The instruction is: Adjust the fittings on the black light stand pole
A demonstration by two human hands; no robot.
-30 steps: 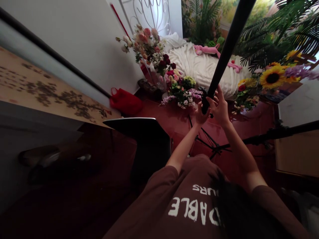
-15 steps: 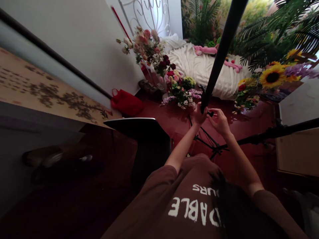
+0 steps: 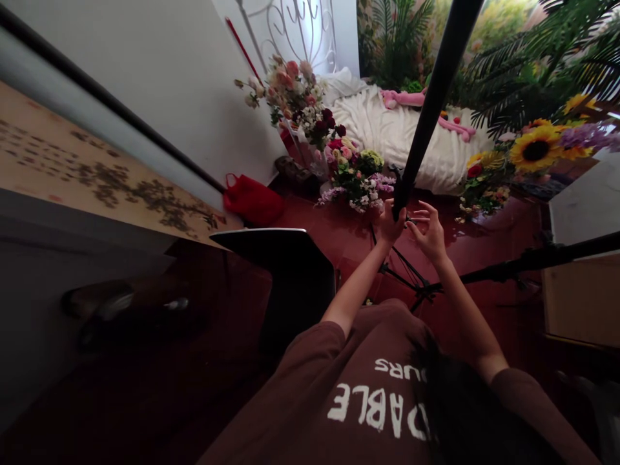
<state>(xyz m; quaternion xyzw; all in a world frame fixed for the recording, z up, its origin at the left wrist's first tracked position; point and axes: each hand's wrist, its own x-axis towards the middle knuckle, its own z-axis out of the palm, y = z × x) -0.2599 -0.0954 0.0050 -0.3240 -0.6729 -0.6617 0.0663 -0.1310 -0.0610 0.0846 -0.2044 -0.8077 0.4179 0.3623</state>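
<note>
Right hand (image 3: 429,237) lowered, pole (image 3: 426,119) (in left grip (image 3: 389,227))

Below our grip (image 3: 390,223) we see a glossy dark-red floor (image 3: 489,248). Left of the grip rises a pale wall (image 3: 169,84); beyond the grip, draped cream cloth (image 3: 365,119) spreads before a leafy backdrop (image 3: 498,32), a scrolled metal grille (image 3: 304,32) farther left. Light (image 3: 310,42) is brightest there.
</note>
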